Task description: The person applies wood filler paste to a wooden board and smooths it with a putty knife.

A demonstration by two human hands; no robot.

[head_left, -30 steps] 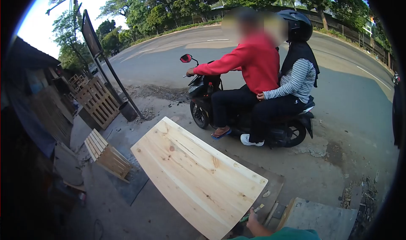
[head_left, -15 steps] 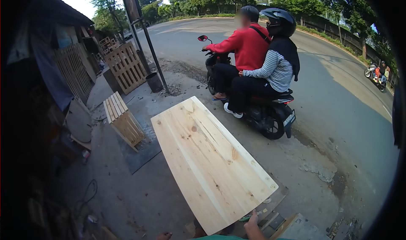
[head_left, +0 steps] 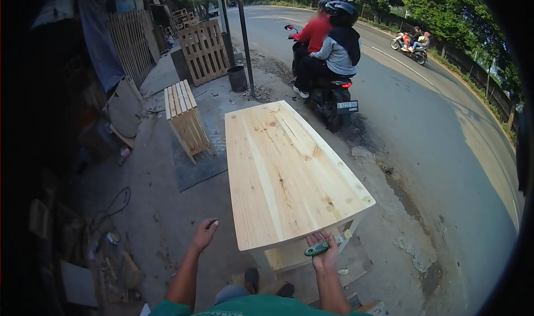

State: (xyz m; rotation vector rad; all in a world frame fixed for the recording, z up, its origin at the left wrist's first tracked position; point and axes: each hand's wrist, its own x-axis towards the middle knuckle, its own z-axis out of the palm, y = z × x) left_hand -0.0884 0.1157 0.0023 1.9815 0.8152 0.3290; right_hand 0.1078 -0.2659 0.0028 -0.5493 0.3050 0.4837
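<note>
Shifted since the earlier frame: motorbike [head_left: 335, 99] with two riders [head_left: 342, 50], now farther off beyond the desk [head_left: 278, 177]; left hand [head_left: 205, 234], now fuller in view, just left of the desk. Empty on that side, fingers loosely curled. Loosely grasping, palm up, with the right hand [head_left: 325, 251]: a green-handled tool [head_left: 316, 249] across the palm, at the desk's near edge toward the near right corner. Contact with the desk: cannot tell. Probably light, stiff, sturdy, perhaps slippery if sweaty. Best held mid-handle, clear of the pale tip.
</note>
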